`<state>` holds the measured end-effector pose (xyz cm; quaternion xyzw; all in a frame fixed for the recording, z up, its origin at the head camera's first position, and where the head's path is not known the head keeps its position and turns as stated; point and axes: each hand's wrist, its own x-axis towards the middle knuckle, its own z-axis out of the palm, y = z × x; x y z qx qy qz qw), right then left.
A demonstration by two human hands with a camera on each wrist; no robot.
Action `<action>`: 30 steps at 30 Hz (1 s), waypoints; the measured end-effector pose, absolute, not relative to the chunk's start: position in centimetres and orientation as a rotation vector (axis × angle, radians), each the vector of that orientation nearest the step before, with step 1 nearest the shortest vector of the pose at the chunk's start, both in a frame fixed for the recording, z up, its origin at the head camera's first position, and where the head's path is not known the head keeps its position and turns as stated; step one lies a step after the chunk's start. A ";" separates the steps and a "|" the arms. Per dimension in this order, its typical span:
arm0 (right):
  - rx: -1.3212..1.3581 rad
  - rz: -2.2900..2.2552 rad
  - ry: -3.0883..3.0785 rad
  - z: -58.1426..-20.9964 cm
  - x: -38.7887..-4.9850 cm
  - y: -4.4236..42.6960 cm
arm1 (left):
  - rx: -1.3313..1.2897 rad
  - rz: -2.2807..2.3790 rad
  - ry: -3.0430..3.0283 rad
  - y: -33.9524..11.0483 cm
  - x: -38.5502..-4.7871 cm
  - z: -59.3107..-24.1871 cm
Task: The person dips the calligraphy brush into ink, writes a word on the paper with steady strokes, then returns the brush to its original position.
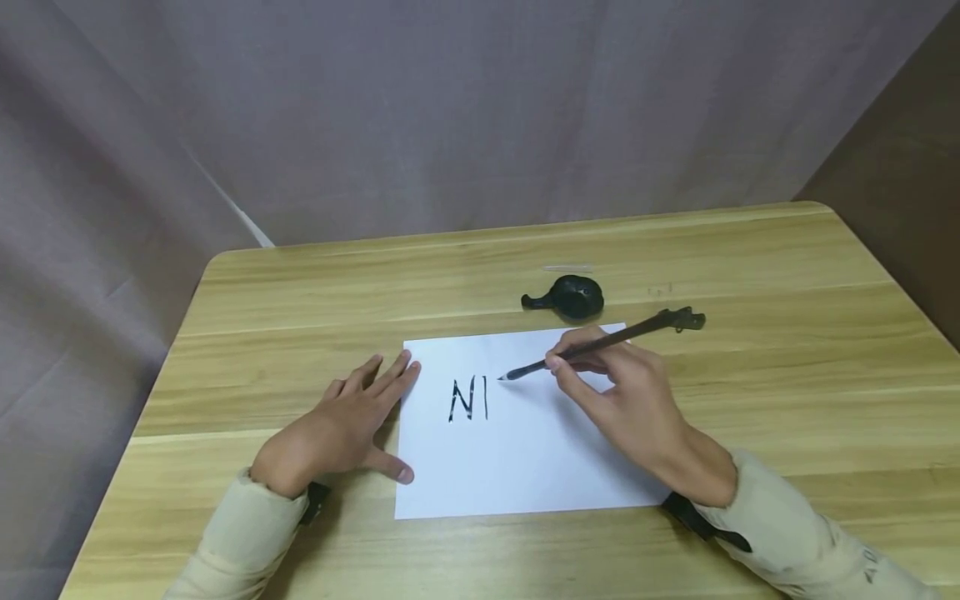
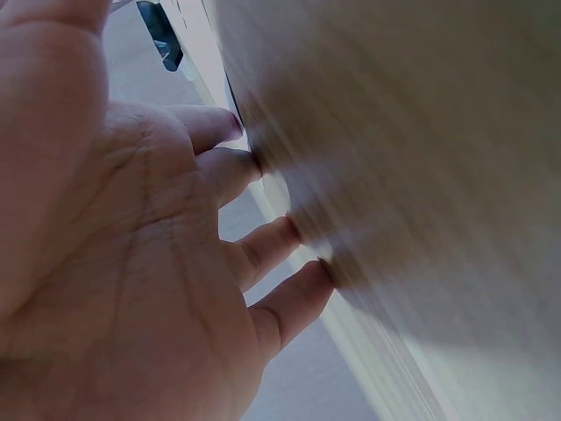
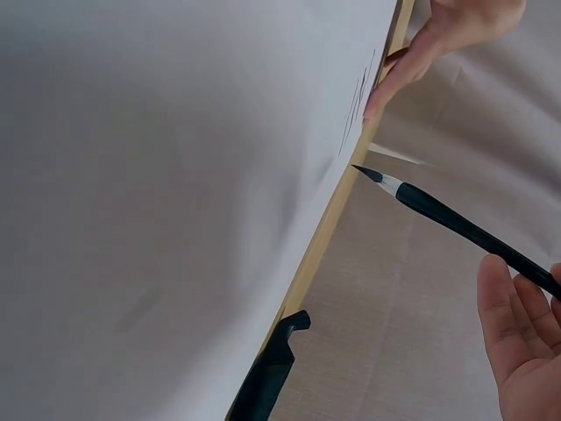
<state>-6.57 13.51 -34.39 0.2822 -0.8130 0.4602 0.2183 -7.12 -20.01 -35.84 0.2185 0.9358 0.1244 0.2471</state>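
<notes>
My right hand (image 1: 630, 400) pinches a dark writing brush (image 1: 622, 336) between thumb and fingers, its carved end pointing up to the right. In the right wrist view the brush (image 3: 456, 228) shows a black-tipped, white-based tuft, apart from the paper. A white sheet of paper (image 1: 510, 475) lies on the table, bearing black strokes (image 1: 468, 398) that look like an N and an upright line. Fingers spread, my left hand (image 1: 341, 433) rests at the sheet's left edge. In the left wrist view, the fingertips (image 2: 316, 276) touch the table surface.
Behind the paper stands a small black ink dish (image 1: 576, 297) with a curved handle. A thin clear rod (image 1: 567, 267) lies just beyond it. The wooden table (image 1: 300, 308) ends at a grey curtain (image 1: 480, 117).
</notes>
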 end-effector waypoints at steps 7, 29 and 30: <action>0.780 1.270 -2.275 -34.5 -6.5 13.4 | 0.591 0.349 2.549 -20.1 -6.9 -35.9; 0.765 1.317 -2.246 -35.2 -5.8 13.5 | 0.586 0.389 2.538 -19.7 -6.5 -36.0; 0.767 1.325 -2.245 -35.2 -5.7 13.5 | 0.585 0.391 2.537 -19.8 -6.3 -36.0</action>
